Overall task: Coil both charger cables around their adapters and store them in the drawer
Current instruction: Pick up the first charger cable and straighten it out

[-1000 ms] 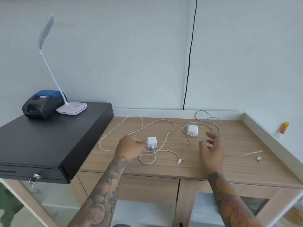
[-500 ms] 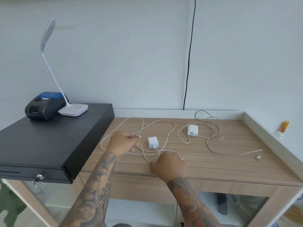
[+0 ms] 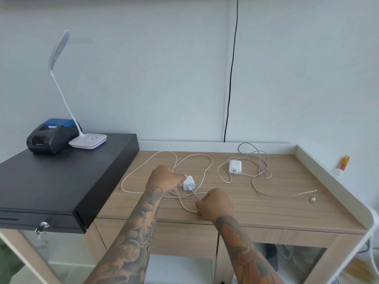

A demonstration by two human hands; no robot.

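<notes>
Two white charger adapters lie on the wooden counter. My left hand grips the near adapter at its left side. Its white cable loops loosely over the counter to the left and behind. My right hand is curled into a fist and pinches this cable just below the adapter's plug. The second adapter sits farther back on the right, untouched, with its cable in a loose tangle and the connector end trailing right.
A black cash drawer box stands on the left, with keys in its front lock. On it sit a receipt printer and a white desk lamp. A raised white rim edges the counter's back and right. A black wire runs down the wall.
My right hand left the far adapter, crossed to the near cable and closed on it. My left hand shifted back onto the near adapter and grips it.
</notes>
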